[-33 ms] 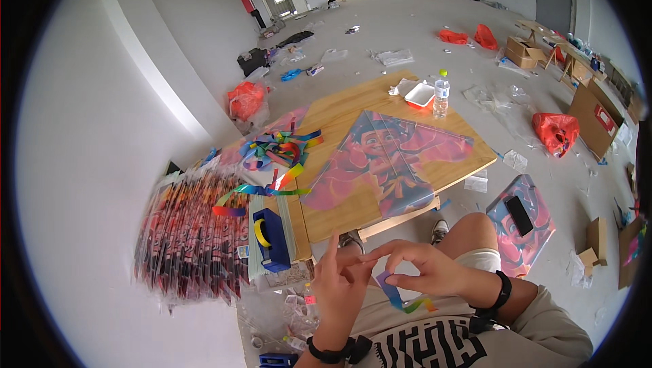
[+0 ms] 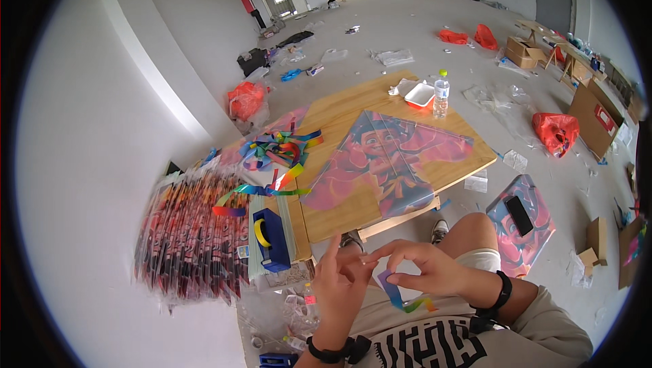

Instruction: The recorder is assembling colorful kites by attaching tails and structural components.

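Observation:
My right hand pinches a short rainbow ribbon between thumb and finger; its loose end curls down over my lap. My left hand meets the right fingertips, index finger pointing up and the other fingers curled in. Whatever lies between the touching fingertips is too small to make out. Past my hands, a printed kite with a cartoon figure lies spread on the wooden table. More rainbow ribbons are heaped at the table's left. Closer to my left hand stands a blue tape dispenser with a yellow core.
Wrapped printed kites are stacked at the left by the wall. A water bottle and a red-and-white food tray stand at the table's far edge. On the right, a phone rests on a printed panel; cardboard boxes sit beyond.

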`<state>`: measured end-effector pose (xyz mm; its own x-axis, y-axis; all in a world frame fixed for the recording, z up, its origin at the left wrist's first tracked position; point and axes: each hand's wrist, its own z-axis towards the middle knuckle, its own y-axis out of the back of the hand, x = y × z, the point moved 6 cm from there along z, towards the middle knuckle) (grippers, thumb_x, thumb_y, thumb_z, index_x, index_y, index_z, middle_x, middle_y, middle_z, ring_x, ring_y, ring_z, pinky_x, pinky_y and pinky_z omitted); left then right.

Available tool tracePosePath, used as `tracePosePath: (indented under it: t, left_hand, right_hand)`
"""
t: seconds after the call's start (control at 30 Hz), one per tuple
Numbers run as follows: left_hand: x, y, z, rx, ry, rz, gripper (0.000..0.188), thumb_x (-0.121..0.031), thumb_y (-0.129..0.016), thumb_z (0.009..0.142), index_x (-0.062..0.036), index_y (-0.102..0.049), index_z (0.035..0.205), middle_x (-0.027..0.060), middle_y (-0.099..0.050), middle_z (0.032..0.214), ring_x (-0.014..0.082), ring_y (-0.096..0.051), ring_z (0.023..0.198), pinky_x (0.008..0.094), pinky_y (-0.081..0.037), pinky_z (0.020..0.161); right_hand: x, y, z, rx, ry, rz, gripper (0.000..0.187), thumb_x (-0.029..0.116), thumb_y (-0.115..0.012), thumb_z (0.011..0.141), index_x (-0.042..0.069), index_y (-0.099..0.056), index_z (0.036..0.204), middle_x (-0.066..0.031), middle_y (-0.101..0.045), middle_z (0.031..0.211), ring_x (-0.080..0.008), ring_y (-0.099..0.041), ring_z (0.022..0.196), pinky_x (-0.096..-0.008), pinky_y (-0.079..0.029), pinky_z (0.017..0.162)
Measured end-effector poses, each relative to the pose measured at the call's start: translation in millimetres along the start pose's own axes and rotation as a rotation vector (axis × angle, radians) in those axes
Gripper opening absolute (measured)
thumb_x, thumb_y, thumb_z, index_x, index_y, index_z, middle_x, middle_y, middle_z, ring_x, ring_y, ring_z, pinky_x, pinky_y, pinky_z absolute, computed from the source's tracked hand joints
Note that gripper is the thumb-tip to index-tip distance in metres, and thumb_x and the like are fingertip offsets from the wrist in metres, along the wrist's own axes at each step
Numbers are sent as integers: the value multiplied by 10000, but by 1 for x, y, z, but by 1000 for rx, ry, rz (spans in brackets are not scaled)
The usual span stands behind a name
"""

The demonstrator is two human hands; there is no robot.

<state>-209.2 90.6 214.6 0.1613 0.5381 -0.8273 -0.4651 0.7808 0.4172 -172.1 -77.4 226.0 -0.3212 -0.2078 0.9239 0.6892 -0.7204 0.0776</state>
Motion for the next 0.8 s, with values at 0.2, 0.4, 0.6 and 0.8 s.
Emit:
tracePosePath:
  t: [0.2,0.4,0.6,0.8]
  left_hand:
    - [12,-14,5,240,-125,-341,349,14,-747,793,-15,-612,1113,115,-622,1170,155,-619,882,275,-503,813]
    - [-2,3,13,115,-11,-651,165,-18,-698,846,-39,-599,976,152,-495,1319,202,-552,1103,344,-436,984]
    - [-18,-6,12,242,-52,-627,454,74,-709,783,-38,-539,1189,162,-387,1428,206,-629,1006,342,-512,901]
    - [-1,-26,2,384,42,-702,526,128,-693,765,-12,-501,1235,211,-386,1428,163,-659,931,279,-532,833]
  right_hand:
    - [-11,5,-9,8,-74,18,60,11,-632,918,49,-594,947,-113,-619,1214,-193,-578,1109,-348,-443,962]
    - [-36,9,-14,-77,-171,430,42,34,-625,938,28,-590,960,-45,-647,1050,-105,-584,988,-281,-470,873]
    - [-38,8,-17,-116,-245,211,75,50,-641,931,21,-591,979,-43,-674,933,-80,-626,849,-254,-508,777]
    - [-26,4,-13,-96,-292,27,107,21,-662,908,10,-600,994,-31,-664,884,-83,-627,832,-248,-504,780]
